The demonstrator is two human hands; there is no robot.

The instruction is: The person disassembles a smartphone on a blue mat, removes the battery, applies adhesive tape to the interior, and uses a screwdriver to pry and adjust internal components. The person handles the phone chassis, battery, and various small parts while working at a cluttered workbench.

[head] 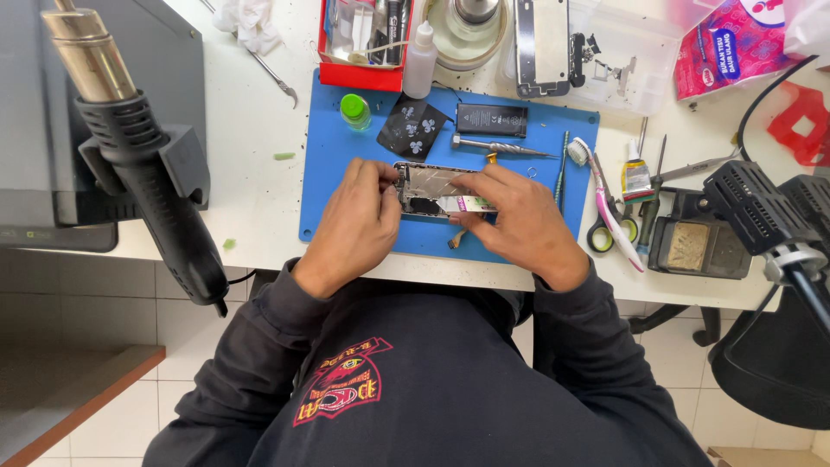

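opened phone frame [432, 186], silver inside, lies flat on the blue mat [346, 173].

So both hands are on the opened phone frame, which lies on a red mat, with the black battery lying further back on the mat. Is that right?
Not quite: the mat is blue, not red, as the head view shows. The rest stands: the left hand and right hand are on the opened phone frame, and the black battery lies further back.

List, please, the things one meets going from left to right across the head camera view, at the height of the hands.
Black heat gun → left hand → opened phone frame → right hand → toothbrush → scissors → black sponge tray → black lamp head.
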